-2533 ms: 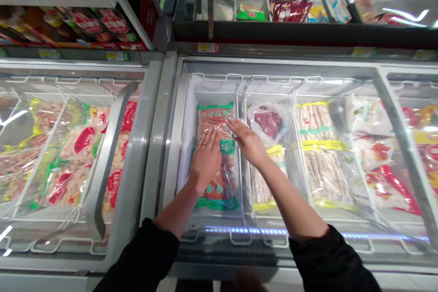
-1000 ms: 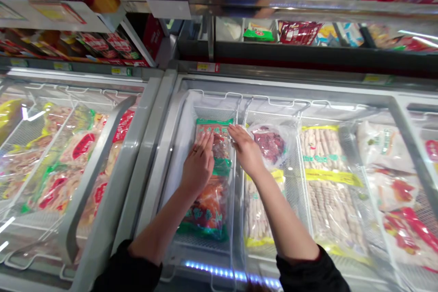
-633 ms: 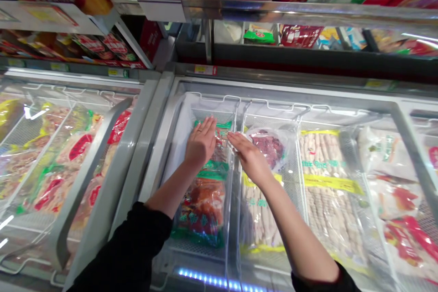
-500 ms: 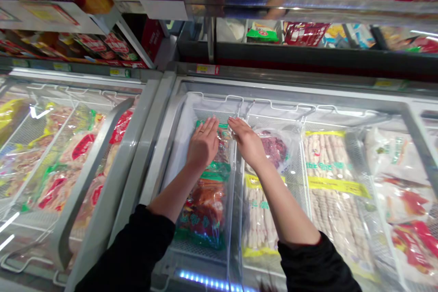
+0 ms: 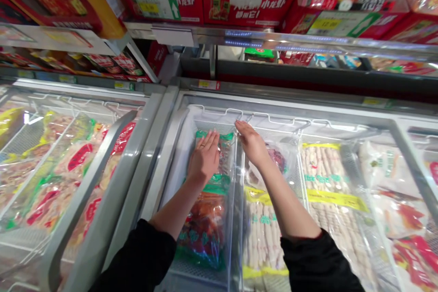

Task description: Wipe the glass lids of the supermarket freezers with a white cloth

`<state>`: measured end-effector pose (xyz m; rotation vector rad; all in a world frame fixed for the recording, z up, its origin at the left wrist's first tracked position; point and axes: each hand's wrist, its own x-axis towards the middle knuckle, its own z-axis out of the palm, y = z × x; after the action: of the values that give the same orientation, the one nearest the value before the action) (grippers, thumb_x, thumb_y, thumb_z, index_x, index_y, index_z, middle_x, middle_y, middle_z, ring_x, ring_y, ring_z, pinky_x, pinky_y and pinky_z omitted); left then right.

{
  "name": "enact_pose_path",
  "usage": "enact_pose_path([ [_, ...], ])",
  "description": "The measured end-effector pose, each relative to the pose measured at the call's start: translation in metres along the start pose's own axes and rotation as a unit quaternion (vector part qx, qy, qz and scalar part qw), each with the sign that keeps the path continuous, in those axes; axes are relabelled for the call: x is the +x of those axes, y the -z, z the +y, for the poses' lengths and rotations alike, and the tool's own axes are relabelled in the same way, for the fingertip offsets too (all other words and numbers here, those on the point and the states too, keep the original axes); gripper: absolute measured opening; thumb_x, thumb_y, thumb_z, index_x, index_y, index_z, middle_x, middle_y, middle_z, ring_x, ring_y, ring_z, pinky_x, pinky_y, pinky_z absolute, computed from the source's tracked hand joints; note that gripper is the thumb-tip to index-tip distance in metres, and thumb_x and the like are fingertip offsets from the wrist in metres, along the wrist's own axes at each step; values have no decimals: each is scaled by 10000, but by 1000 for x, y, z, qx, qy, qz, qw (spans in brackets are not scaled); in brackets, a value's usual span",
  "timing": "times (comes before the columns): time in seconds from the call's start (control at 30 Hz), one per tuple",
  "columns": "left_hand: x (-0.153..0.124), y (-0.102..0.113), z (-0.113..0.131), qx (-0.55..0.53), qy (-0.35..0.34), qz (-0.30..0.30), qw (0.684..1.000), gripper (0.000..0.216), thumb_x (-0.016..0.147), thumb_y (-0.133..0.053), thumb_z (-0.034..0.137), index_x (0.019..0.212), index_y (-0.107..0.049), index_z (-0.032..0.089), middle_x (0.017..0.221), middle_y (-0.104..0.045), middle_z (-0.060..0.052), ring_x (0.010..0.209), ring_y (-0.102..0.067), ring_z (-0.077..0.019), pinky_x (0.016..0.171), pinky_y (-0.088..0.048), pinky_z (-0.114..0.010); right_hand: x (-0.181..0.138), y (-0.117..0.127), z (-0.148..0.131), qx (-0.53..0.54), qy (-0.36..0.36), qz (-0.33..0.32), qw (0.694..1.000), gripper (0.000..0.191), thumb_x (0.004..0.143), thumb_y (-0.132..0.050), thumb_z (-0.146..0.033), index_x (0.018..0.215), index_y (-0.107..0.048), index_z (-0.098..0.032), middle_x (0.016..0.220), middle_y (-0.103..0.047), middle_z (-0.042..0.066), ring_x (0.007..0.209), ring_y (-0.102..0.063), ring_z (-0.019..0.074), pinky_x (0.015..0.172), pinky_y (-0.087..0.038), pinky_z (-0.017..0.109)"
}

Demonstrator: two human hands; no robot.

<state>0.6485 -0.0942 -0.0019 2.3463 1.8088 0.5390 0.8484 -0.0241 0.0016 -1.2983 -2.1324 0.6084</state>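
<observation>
Head view: your left hand (image 5: pixel 205 155) is lying palm down over the upper green-edged bag (image 5: pixel 225 153), covering much of its left side, so the bag is sitting directly beneath those fingers and showing out to their right. Its long axis seems to be running away from you, in line with the lower green-edged bag (image 5: pixel 207 221) just nearer you. Your left fingers are stretching flat and close together, with no hold showing; I cannot tell whether they are pressing or hovering. Your right hand (image 5: pixel 252 143) is hanging just right of the bag, farther from it than the left, its fingers extending together toward the basket divider (image 5: pixel 235 210); nothing is showing in them. Beyond the bag's back edge, a strip of basket mesh (image 5: pixel 208 124) is showing; leftward, the white basket wall (image 5: pixel 183 155) is standing near. Rightward, the divider is bounding the bag, and a dark red meat pack (image 5: pixel 278 158) is lying partly hidden behind your right wrist.
</observation>
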Motion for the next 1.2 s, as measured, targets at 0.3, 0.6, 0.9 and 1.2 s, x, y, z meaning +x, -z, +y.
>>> enact_pose_path([
  [0.3, 1, 3, 1, -2, -9, -3, 1000, 653, 949, -391, 80, 1593, -353, 182, 1598, -429, -92, 1503, -378, -215, 1248, -365, -454, -19, 11, -8, 29, 44, -65, 996, 597, 929, -447, -58, 1446, -579, -326, 1509, -547, -24, 1443, -461, 234, 1250, -382, 492],
  [0.6, 1, 1, 1, -7, 1, -1, 1000, 648, 952, -408, 98, 1588, -365, 212, 1605, -416, -63, 1504, -377, -221, 1244, -383, -468, 33, -10, 14, -1, -5, 16, 1000, 594, 891, -467, -44, 1421, -607, -272, 1493, -566, -2, 1453, -455, 254, 1254, -365, 526],
  [0.9, 1, 2, 1, 2, -4, 8, 1000, 611, 948, -428, 82, 1551, -423, 184, 1596, -438, -78, 1494, -395, -226, 1250, -372, -437, -9, 5, 4, 27, 49, -46, 997, 622, 914, -451, -63, 1453, -567, -352, 1494, -562, -38, 1434, -478, 230, 1245, -385, 503],
  [1.2, 1, 5, 4, 9, -4, -2, 1000, 577, 966, -398, 103, 1540, -410, 149, 1604, -429, -90, 1512, -362, -212, 1259, -343, -437, 62, -17, 25, -11, 9, 23, 1000, 667, 834, -472, 4, 1402, -624, -311, 1441, -614, -2, 1419, -500, 275, 1214, -409, 571],
])
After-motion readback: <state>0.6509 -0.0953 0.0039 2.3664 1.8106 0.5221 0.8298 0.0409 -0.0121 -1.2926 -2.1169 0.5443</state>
